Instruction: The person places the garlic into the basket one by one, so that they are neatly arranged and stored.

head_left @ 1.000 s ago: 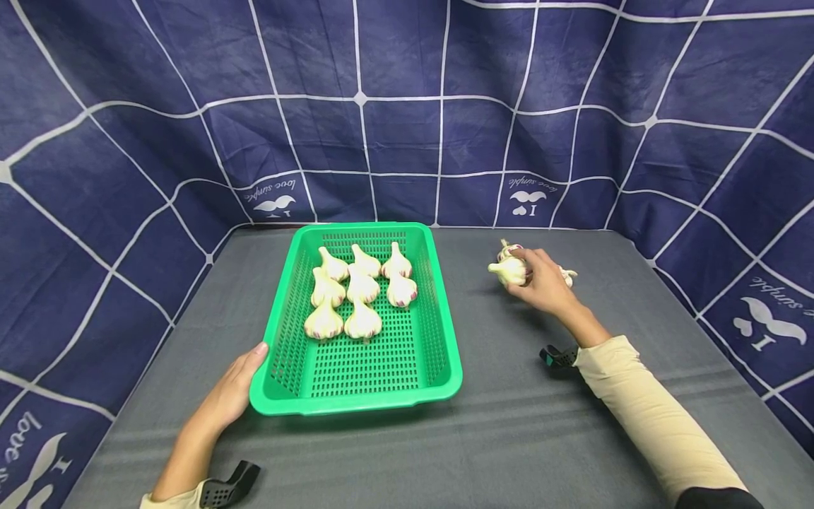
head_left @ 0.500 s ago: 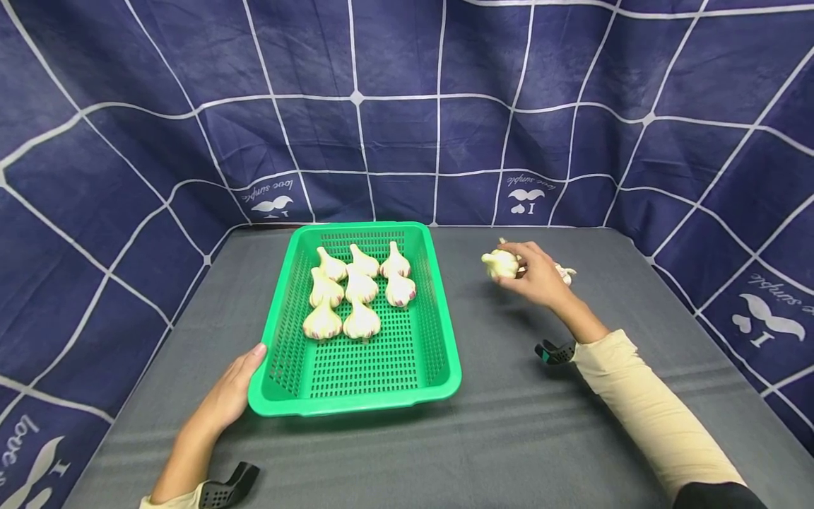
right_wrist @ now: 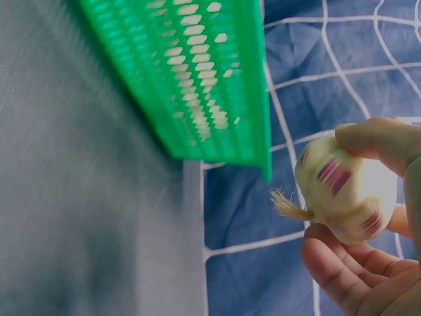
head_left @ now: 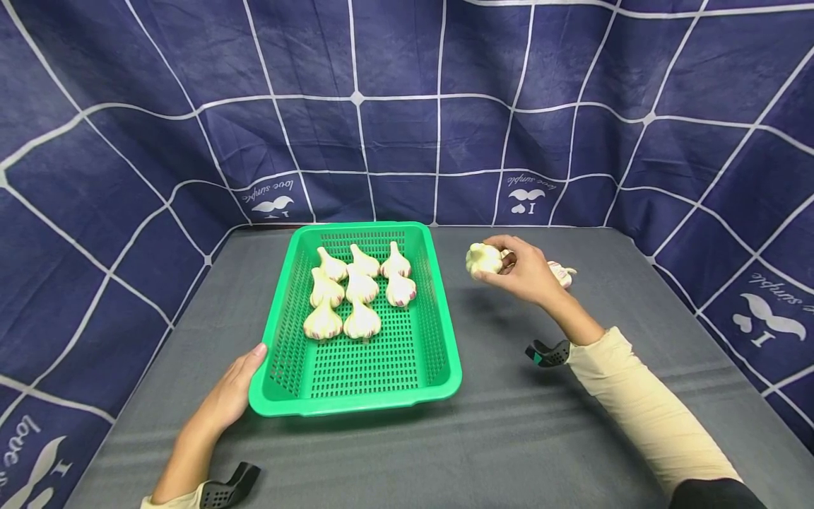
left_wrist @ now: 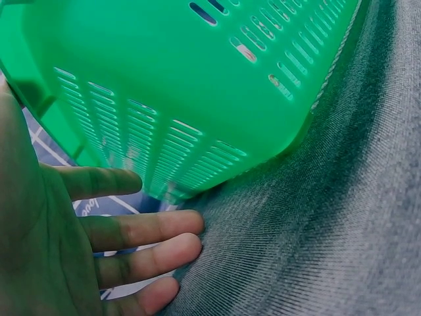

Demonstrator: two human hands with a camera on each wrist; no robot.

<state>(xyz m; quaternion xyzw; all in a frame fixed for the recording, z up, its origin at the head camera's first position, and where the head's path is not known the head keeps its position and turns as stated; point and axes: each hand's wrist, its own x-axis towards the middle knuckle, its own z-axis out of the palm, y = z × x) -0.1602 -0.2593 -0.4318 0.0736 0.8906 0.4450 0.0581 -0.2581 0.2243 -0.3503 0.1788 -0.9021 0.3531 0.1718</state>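
Note:
My right hand (head_left: pixel 526 274) holds a garlic bulb (head_left: pixel 482 260) between thumb and fingers, to the right of the green basket (head_left: pixel 450 332). In the right wrist view the bulb (right_wrist: pixel 345 187) shows purple streaks and a frayed tuft, with the basket wall (right_wrist: pixel 191 79) beyond it. My left hand (head_left: pixel 232 387) rests at the basket's near left corner, its thumb on the rim. Seen from the left wrist, those fingers (left_wrist: pixel 148 230) are extended beneath the rim beside the slotted wall (left_wrist: pixel 151 72). Inside the basket, several white garlic bulbs (head_left: pixel 361 286) lie in rows toward the far left part.
Another garlic bulb (head_left: pixel 562 273) lies on the grey tabletop (head_left: pixel 496 424) behind the right hand, partly hidden by it. A blue curtain with white grid lines (head_left: pixel 407 134) surrounds the table at the back and sides.
My right hand has lifted the garlic bulb and carried it left toward the basket, turning it. The left hand and the basket stay in place.

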